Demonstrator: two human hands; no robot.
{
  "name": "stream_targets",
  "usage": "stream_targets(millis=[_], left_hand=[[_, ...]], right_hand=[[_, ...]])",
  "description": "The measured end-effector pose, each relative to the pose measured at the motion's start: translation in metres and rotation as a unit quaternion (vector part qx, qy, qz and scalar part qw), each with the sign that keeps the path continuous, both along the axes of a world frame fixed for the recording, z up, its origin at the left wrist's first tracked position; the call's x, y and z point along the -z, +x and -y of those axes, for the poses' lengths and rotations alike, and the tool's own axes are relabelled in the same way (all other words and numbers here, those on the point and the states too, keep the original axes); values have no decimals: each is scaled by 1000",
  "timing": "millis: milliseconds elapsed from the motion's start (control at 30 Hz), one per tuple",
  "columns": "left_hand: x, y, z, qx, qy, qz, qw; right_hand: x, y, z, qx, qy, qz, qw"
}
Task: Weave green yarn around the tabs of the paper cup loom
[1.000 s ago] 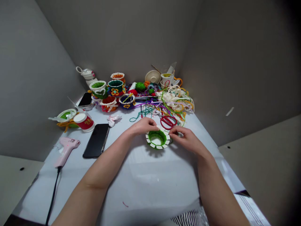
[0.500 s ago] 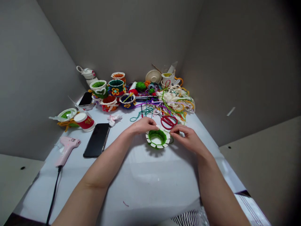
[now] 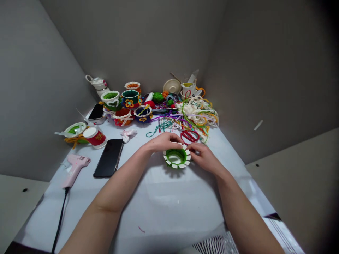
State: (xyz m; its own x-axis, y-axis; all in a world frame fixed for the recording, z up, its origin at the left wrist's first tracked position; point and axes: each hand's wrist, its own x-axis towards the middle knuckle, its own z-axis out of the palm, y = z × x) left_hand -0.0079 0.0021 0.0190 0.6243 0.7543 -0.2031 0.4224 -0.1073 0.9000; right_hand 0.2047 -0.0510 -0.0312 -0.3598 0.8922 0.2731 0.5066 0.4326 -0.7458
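now both hands close on a small green cup (image 3: 176,157) with a rim of white cut tabs, which sits on the bench (image 3: 164,204) a little beyond its middle. the left hand (image 3: 162,141) curls over the far left edge of the rim, fingers bent down onto the tabs, its grip closed lightly on the cup. the right hand (image 3: 202,157) presses against the right side of the rim, thumb and fingertips pinched at a tab there; whether anything else is caught in that pinch is too small to tell. just behind the cup lie red-handled scissors (image 3: 189,135), and beyond them a tangle of coloured cords (image 3: 197,114) spreads toward the back corner. to the left of that tangle stand several decorated little baskets (image 3: 129,100) in green, orange and dark blue. nearer on the left, a black phone (image 3: 109,157) lies flat, with a pink glue gun (image 3: 74,168) further left, its black cable running toward the front edge. a red and white cup (image 3: 94,136) lies on its side behind the gun, and a second phone (image 3: 96,112) rests further back.
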Motion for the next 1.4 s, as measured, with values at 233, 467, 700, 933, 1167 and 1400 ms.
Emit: stream_targets(millis=[233, 467, 700, 933, 1167, 1400], left_hand=[[7, 2, 0, 16, 30, -48, 998], [5, -3, -2, -52, 36, -63, 996], [7, -1, -2, -65, 33, -68, 995], [10, -2, -3, -80, 27, -59, 995], [7, -1, -2, -94, 6, -59, 994], [7, -9, -5, -26, 0, -64, 998]], right_hand=[[1, -4, 0, -3, -2, 6, 1000], [-8, 5, 3, 37, -43, -35, 998], [-12, 4, 6, 51, -24, -71, 996], [-15, 9, 6, 6, 25, -20, 999], [-16, 11, 6, 4, 18, -17, 1000], [-3, 5, 1, -24, 7, 30, 999]])
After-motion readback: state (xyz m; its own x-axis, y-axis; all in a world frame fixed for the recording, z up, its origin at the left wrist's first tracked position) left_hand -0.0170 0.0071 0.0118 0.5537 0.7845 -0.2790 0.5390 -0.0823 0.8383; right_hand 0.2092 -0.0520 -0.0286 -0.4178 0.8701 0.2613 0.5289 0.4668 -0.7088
